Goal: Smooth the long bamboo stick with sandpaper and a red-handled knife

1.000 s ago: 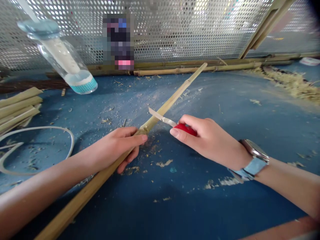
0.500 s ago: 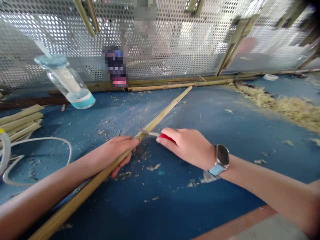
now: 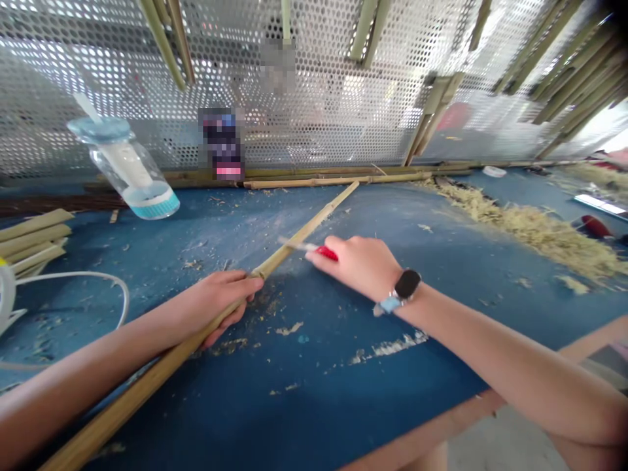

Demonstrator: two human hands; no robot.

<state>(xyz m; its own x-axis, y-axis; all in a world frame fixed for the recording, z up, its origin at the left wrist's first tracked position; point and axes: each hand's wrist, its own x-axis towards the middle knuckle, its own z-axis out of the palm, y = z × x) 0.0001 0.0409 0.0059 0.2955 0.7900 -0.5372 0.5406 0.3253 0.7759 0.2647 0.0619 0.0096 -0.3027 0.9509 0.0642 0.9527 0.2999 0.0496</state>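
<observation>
A long bamboo strip [image 3: 142, 387] runs slantwise from the lower left toward the back of the blue table [image 3: 314, 366]. My left hand [image 3: 223, 301] is closed around it near a node, thumb on top. My right hand [image 3: 360, 261], with a watch on its wrist, grips the red handle of a knife [image 3: 326, 252]. The slightly blurred blade lies across the bamboo, a little beyond the left hand; whether it touches the surface I cannot tell. Bits of shavings are scattered around both hands.
At the left stand a clear bottle [image 3: 142, 176] with a straw, cut bamboo pieces [image 3: 34, 239] and a white cable [image 3: 122, 288]. Heaped shavings [image 3: 530, 229] lie at the right. Bamboo poles [image 3: 338, 180] run along the perforated metal screen [image 3: 314, 124] at the back.
The knife has moved farther up the bamboo, away from my left hand. My left hand keeps its hold on the bamboo. The view has turned slightly to the right.
</observation>
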